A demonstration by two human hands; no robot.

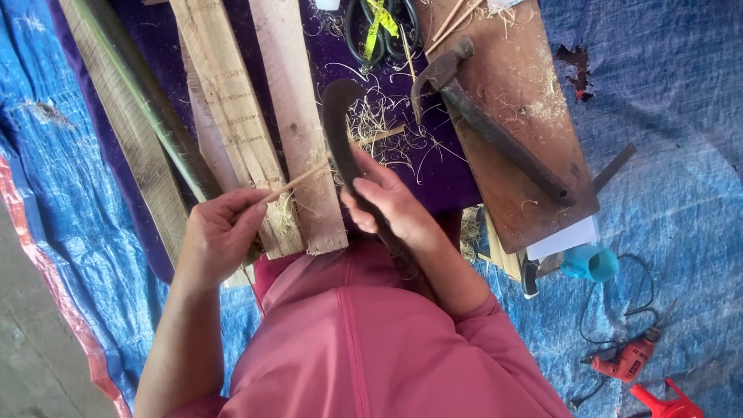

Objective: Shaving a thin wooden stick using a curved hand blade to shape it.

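The left hand (220,232) is closed around the near end of a thin bamboo strip (340,159), which runs up and to the right across the pale planks (263,116) toward the purple cloth (433,166). The right hand (387,205) is wrapped around the handle of a curved knife (340,131), whose dark blade arches over the strip about halfway along it, touching or just above it; which one cannot be told. Curled shavings (379,116) lie on the cloth around the blade, so this looks like a shaving pass along the strip. The next stroke seems to call for a steady blade angle and a firm pull. A second knife (495,131) rests on the brown board (534,155) at the cloth's right edge, with scissors (379,31) near the far edge.
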